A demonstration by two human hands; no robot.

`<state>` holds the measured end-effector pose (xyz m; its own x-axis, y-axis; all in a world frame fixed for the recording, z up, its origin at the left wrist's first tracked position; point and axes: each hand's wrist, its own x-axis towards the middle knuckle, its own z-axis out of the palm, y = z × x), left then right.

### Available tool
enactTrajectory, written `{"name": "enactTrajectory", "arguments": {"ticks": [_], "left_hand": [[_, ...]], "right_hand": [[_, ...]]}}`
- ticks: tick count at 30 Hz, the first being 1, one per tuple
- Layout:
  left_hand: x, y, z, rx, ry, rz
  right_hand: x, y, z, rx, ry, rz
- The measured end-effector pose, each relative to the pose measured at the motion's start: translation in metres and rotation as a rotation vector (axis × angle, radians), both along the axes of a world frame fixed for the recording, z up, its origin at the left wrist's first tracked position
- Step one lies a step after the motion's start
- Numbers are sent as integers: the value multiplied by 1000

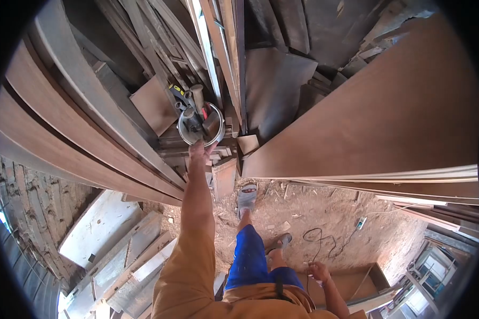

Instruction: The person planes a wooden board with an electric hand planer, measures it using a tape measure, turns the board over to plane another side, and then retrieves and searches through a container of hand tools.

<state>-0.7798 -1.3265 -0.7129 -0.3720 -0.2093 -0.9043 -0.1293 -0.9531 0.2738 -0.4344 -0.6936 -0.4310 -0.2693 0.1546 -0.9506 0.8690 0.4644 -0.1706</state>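
Out ahead, my left hand (198, 151) is closed on the near rim of a round metal bucket (220, 136). Several tools stand in the bucket, among them a yellow-and-black handle (176, 90), a wooden handle (197, 94) and a red handle (204, 113). The bucket rests among stacked wood pieces. Low by my right side, my right hand (318, 271) has its fingers curled; a small pale spot shows at the fingertips, too small to name.
Long boards (85, 114) lean on the left, and large brown panels (378, 122) stand on the right. A dark cable (332, 244) lies on the dirt floor (303, 212), which is strewn with wood chips. Planks (127, 266) are piled at lower left.
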Motion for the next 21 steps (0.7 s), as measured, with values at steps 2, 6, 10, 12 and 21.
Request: {"name": "enactTrajectory", "arguments": {"ticks": [2, 6, 10, 12, 21], "left_hand": [[2, 19, 30, -113, -1, 11], [23, 28, 72, -173, 95, 12], [59, 40, 140, -307, 172, -108], [88, 49, 160, -337, 161, -148], [224, 106, 247, -291, 94, -503]], "right_hand": [[-19, -4, 6, 18, -33, -77], [-38, -6, 7, 70, 8, -79], [-61, -29, 15, 5, 48, -38], [-61, -37, 4, -51, 115, 7], [-87, -100, 27, -130, 415, 275]]}}
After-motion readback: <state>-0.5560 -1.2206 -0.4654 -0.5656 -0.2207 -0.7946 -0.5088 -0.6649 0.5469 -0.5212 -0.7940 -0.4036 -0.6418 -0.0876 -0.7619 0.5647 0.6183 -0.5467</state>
